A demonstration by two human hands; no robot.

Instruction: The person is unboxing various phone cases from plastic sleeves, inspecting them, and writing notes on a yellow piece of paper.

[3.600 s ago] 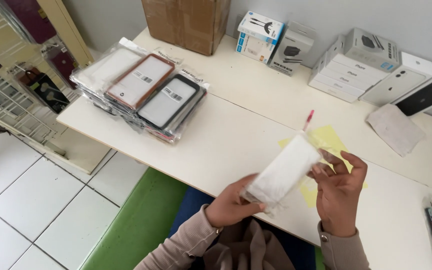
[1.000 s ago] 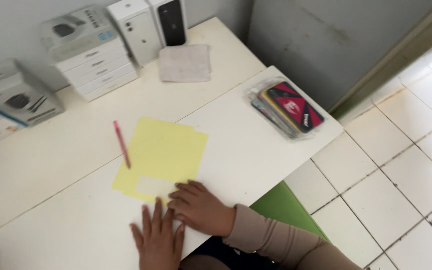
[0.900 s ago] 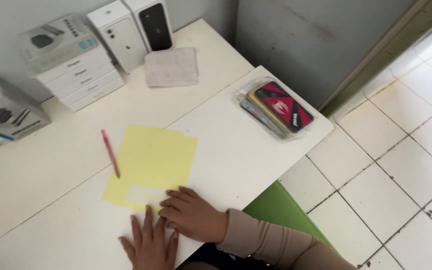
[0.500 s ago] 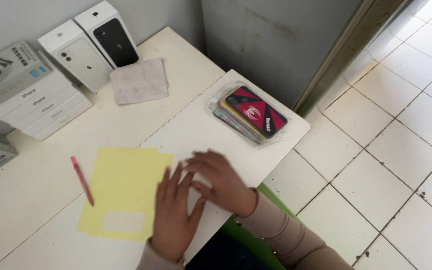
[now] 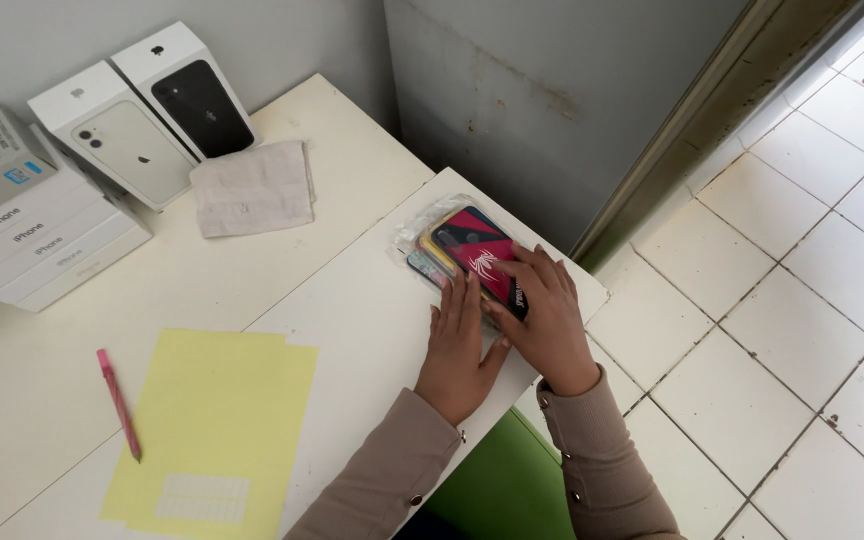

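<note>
The left hand (image 5: pixel 460 345) is lying flat, fingers stretched out and together, pressing on the near edge of a stack of phone cases (image 5: pixel 467 255) wrapped in clear plastic. The right hand (image 5: pixel 544 312) is resting just beside it, fingers spread over the stack's right side, covering part of the top case, which is dark with a red and white design. Neither hand is gripping; both are lying open on the stack, and the two hands are touching each other at the thumbs. The stack is sitting near the far right corner of the white surface (image 5: pixel 352 300), close to its edge.

Well apart to the left, a yellow sheet (image 5: pixel 217 425) with a small white label block is lying flat on the surface, with a pink pen (image 5: pixel 118 402) just beside its left side. Farther back, a folded pale cloth (image 5: pixel 254 188) is lying near two phone boxes (image 5: pixel 147 115), one white and one showing a black phone, leaning by the wall. More white boxes (image 5: pixel 37 235) are stacked at the left. A tiled floor (image 5: pixel 802 330) is showing to the right.
</note>
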